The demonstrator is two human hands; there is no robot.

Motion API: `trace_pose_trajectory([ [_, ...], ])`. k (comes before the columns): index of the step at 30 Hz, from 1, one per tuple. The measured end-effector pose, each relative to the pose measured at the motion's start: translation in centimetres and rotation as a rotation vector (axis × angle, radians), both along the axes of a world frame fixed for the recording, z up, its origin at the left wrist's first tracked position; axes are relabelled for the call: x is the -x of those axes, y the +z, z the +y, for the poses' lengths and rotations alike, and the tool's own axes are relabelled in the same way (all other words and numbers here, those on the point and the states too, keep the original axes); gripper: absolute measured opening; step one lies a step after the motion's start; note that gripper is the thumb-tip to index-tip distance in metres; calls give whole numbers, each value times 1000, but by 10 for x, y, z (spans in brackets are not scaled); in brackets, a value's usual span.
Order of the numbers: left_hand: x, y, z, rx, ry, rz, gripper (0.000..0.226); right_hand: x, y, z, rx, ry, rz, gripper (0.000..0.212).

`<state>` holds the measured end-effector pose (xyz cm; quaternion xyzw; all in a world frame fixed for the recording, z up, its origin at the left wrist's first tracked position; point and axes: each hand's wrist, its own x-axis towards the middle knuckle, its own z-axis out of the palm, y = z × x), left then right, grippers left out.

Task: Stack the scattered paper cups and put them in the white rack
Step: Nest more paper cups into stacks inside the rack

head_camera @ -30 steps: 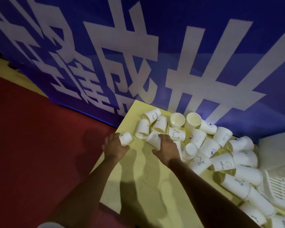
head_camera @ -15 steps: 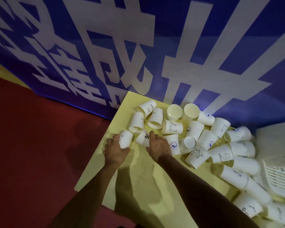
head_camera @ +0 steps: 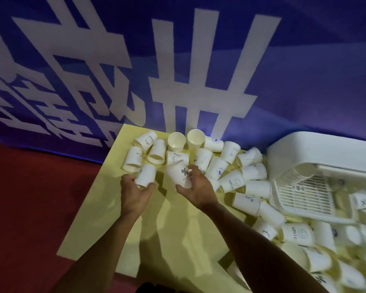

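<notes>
Cups (head_camera: 251, 172) are lying scattered along the far edge and right side of the yellow table (head_camera: 106, 218), most of them on their sides and touching one another, and they are piling thicker toward the near right corner. Two open cups (head_camera: 176, 141) are standing upright side by side at the far edge.

The left hand (head_camera: 134, 192) is gripping a small cup (head_camera: 146, 174) near the table's left edge, with thumb and fingers curling round its near end. The right hand (head_camera: 197, 188) is holding the percent cup (head_camera: 178, 172) just beside it. The thumb is hooking round the near end and the fingers are wrapping the right side, so the cup is tilting with its printed mark facing up. The two held cups are sitting close together but apart, with a strip of table showing between them.

The white rack (head_camera: 304, 193) is resting on the right side of the table near the far edge, with cups crowding its left and near rims. Its slatted floor is showing, and a rounded white cover (head_camera: 317, 149) is sitting over its far part. Whether any cups are lying inside it cannot be told.

A blue banner (head_camera: 304, 70) with large white characters is hanging behind the table, and red floor (head_camera: 30, 208) is spreading out to the left.
</notes>
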<state>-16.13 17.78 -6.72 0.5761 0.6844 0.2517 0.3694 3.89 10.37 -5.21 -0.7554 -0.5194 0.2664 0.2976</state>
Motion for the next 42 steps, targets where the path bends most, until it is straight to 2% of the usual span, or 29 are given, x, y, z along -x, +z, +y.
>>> trace_pose_trajectory([
  [6, -86, 19, -30, -22, -203, -40, 60, -88, 20, -63, 22, -309, 169, 79],
  [12, -169, 35, -70, -46, -449, -28, 62, -166, 32, -144, -42, -539, 178, 58],
  [17, -214, 37, -103, -50, -637, -7, 62, -207, 35, -191, -43, -638, 172, 64],
  [21, -231, 32, -122, -13, -721, 33, 62, -228, 28, -211, -123, -659, 209, 73],
  [24, -234, 25, -131, -4, -736, 56, 63, -238, 22, -213, -129, -654, 230, 70],
  [33, -238, 17, -140, 10, -629, 54, 71, -250, 3, -199, -56, -650, 245, 70],
  [37, -238, 20, -141, 1, -677, 85, 67, -248, 3, -200, -67, -607, 163, 80],
  [42, -245, 25, -142, 4, -702, 62, 67, -255, 4, -205, -45, -595, 123, 66],
])
